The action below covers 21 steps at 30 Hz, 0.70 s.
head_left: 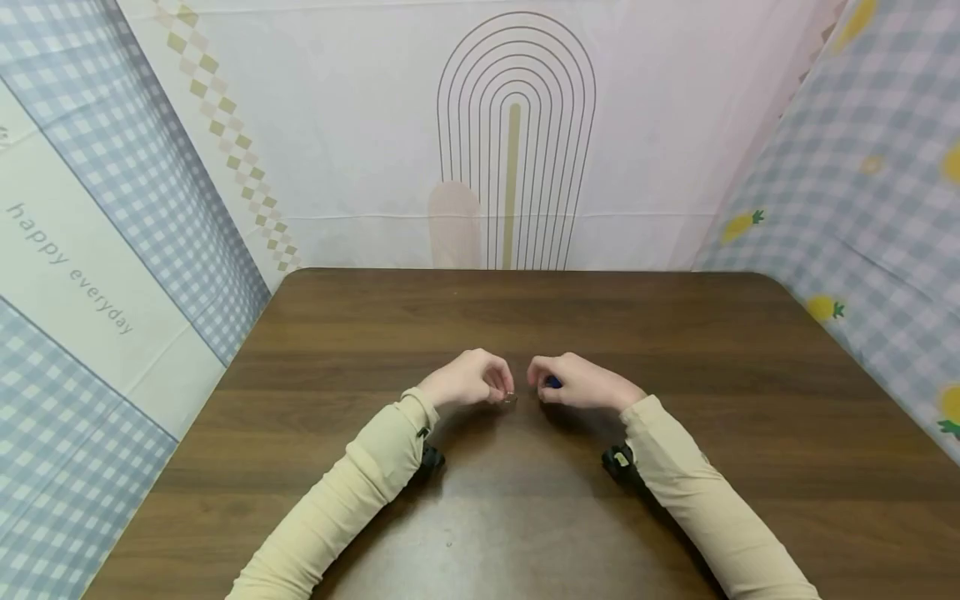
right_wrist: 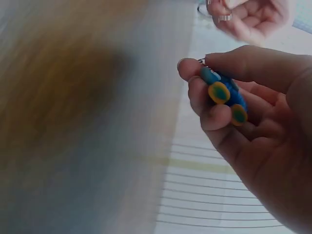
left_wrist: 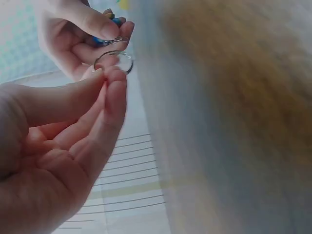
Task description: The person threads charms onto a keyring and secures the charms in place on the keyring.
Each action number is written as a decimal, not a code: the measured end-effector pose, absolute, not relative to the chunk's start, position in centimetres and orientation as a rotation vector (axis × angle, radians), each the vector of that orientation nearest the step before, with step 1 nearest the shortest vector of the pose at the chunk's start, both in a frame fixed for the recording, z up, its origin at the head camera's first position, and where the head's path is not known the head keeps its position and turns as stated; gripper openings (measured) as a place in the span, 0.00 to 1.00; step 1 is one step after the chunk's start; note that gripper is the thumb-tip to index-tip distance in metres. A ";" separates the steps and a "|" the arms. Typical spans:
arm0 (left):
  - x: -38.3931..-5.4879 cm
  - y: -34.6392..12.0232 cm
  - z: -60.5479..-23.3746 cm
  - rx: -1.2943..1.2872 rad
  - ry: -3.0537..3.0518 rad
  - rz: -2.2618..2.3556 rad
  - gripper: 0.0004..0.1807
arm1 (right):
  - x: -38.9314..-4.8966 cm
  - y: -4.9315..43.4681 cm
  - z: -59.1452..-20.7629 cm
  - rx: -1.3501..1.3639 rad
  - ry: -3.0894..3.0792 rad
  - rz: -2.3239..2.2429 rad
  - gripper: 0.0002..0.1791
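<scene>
My left hand (head_left: 467,379) is over the middle of the table and pinches a thin metal key ring (left_wrist: 131,62) between thumb and fingertips. A short way to its right, my right hand (head_left: 583,383) holds a small blue figure charm (right_wrist: 237,99) with orange-and-green round feet. Its fingers curl round the charm, and thumb and forefinger pinch a short metal chain (left_wrist: 117,40) at its top. A gap shows between the two hands in the head view. Whether chain and ring are linked, I cannot tell. Fingers cover part of the charm.
Both hands are just above a dark brown wooden table (head_left: 495,517). A white patterned cloth (head_left: 360,133) hangs behind it, with checked cloth at the left and right sides. Black wrist devices (head_left: 618,462) sit under the beige sleeves.
</scene>
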<state>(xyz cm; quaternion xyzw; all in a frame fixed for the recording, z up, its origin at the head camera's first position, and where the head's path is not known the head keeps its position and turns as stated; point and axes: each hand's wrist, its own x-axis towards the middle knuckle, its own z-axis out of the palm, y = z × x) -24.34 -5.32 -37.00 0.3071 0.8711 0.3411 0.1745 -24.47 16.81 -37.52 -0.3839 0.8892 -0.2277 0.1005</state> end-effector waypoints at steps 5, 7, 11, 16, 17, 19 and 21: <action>-24.1 -5.4 -36.4 0.897 2.526 1.063 0.02 | -23.7 16.3 -36.0 -1.245 2.704 -0.751 0.05; -24.0 -5.4 -36.2 0.912 2.542 1.103 0.02 | -23.3 16.1 -35.4 -1.246 2.731 -0.817 0.06; -23.6 -5.4 -35.8 0.915 2.556 1.195 0.03 | -22.6 15.9 -34.8 -1.164 2.765 -0.981 0.06; -23.1 -5.5 -35.2 0.884 2.581 1.282 0.05 | -22.1 15.7 -34.6 -1.056 2.737 -1.154 0.04; -23.0 -5.5 -35.1 0.890 2.587 1.291 0.05 | -22.0 15.7 -34.5 -1.045 2.732 -1.179 0.04; -22.7 -5.5 -34.9 0.906 2.599 1.314 0.04 | -21.9 15.6 -34.3 -1.016 2.725 -1.219 0.03; -22.5 -5.6 -34.7 0.925 2.610 1.337 0.03 | -21.8 15.5 -34.1 -0.991 2.720 -1.260 0.02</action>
